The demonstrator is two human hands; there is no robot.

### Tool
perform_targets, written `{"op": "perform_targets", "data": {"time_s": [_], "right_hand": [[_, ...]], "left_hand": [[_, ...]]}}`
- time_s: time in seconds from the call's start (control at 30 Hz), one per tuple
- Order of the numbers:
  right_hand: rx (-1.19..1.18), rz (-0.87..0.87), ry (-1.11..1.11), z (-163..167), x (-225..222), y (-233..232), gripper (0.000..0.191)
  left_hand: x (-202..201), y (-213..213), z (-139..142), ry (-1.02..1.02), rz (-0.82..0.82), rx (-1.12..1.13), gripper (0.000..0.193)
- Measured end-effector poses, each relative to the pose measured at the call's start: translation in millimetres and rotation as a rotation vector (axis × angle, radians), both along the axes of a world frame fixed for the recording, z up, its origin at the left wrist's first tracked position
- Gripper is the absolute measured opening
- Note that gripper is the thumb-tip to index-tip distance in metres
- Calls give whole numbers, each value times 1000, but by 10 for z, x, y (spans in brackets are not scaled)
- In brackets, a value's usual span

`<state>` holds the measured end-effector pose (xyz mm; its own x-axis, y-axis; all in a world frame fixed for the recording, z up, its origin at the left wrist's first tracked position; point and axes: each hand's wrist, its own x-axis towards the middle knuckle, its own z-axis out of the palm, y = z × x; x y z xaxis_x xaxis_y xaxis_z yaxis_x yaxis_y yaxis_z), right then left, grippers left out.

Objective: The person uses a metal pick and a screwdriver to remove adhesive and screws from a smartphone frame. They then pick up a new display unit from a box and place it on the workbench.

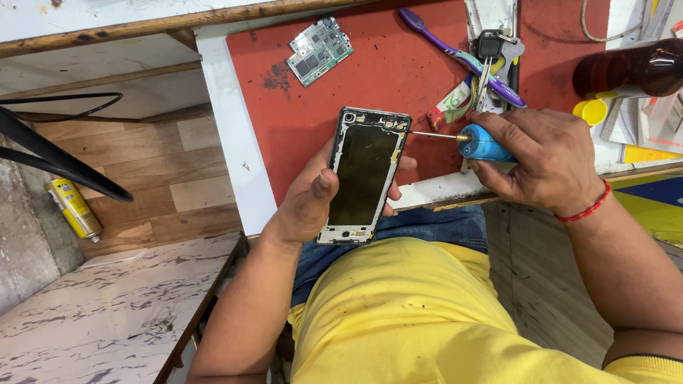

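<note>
The left hand (309,199) gripped an opened phone (365,173), fingers curled close around its far edge and the thumb lying on its near edge. The right hand (543,160) was closed tightly around a blue-handled screwdriver (470,142), whose metal tip touched the phone's upper right edge at about 3 o'clock. The phone sat tilted above the red mat (380,71), its back off, showing a dark inner panel in a pale frame. A green circuit board (319,50) lay at 11 o'clock, a purple toothbrush (458,57) at 1 o'clock.

red mat (396,70), circuit board (319,50), toothbrush (462,59), bottle (647,68)
</note>
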<state>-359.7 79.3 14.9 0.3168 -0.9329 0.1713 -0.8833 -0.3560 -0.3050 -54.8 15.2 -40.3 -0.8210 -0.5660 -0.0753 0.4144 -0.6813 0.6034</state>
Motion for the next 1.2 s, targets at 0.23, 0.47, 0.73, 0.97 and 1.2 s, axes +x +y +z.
{"op": "perform_targets", "data": {"time_s": [0.23, 0.47, 0.73, 0.97, 1.2], "right_hand": [[-3, 39, 28, 29, 13, -17, 50], [-20, -29, -4, 40, 117, 5, 47], [-7, -39, -11, 91, 258, 27, 44], [-20, -69, -47, 59, 294, -8, 43], [5, -50, -72, 45, 301, 4, 43]], "left_hand": [[10, 0, 6, -6, 11, -5, 107], [12, 1, 16, -21, 33, -40, 104], [-35, 14, 15, -48, 48, -81, 101], [-29, 16, 11, -47, 46, -93, 102], [-49, 18, -10, -60, 43, -89, 102]]}}
